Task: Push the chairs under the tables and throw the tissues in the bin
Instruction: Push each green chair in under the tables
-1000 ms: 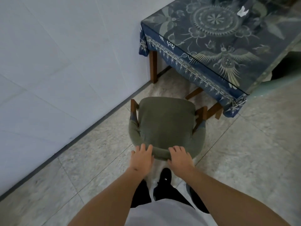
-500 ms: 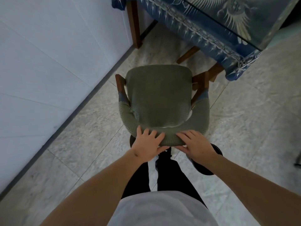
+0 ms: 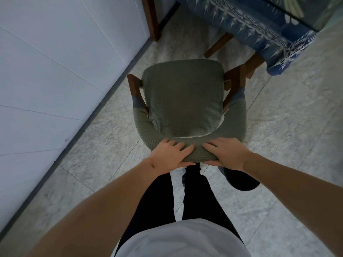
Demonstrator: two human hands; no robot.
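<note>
Beside the white wall [image 3: 55,75], the person is standing right behind the green-covered chair [image 3: 185,101], both hands on top of its curved backrest. Left hand [image 3: 168,154] is gripping the rail: fingers lying over the top, thumb tucked under the back edge. Right hand [image 3: 225,153] is doing the same, fingers pointing inward, thumb wrapping beneath. Two-handed hold at the centre makes sense: it is keeping the push straight so the chair isn't yawing into the wall.

Chair is sitting on the tiled floor [image 3: 287,127], seat front pointing at the worktop [image 3: 259,25] with its blue patterned cloth, but not under it yet; the seat is fully exposed, right armrest just beside the worktop's corner leg. Judging from that, the push is barely under way. No tissues or bin in view.
</note>
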